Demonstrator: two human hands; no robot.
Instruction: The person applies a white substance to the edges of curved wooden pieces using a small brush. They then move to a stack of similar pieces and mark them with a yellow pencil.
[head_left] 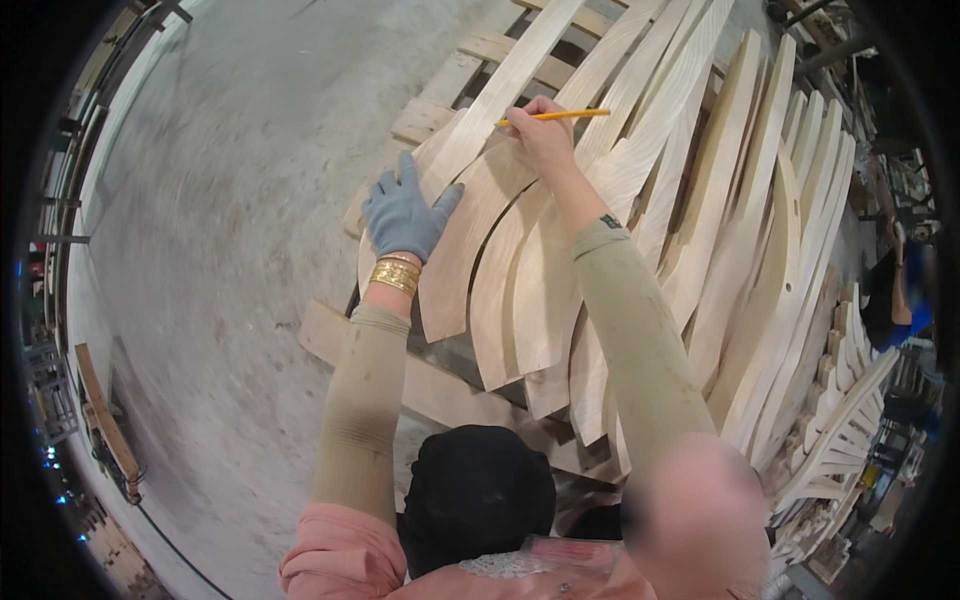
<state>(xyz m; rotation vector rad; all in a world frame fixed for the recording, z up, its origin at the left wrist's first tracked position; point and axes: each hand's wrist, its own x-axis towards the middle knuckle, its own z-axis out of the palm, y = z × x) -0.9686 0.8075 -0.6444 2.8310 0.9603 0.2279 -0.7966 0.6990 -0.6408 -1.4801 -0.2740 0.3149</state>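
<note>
My left hand, in a grey-blue glove, lies with its fingers spread on a pale curved wooden board at the left side of the stack. Gold bracelets circle that wrist. A yellow pencil is pinched in my bare right hand, just over the upper part of the boards. The pencil lies nearly level, its left end close to the wood; whether it touches, I cannot tell. Below my hands, several broad curved wooden pieces overlap, with a dark curved gap between two of them.
Long shaped wooden boards lie side by side to the right. A wooden pallet shows beneath the stack, over a grey concrete floor. Slatted wooden parts stand at the lower right. Another person's arm shows at the far right.
</note>
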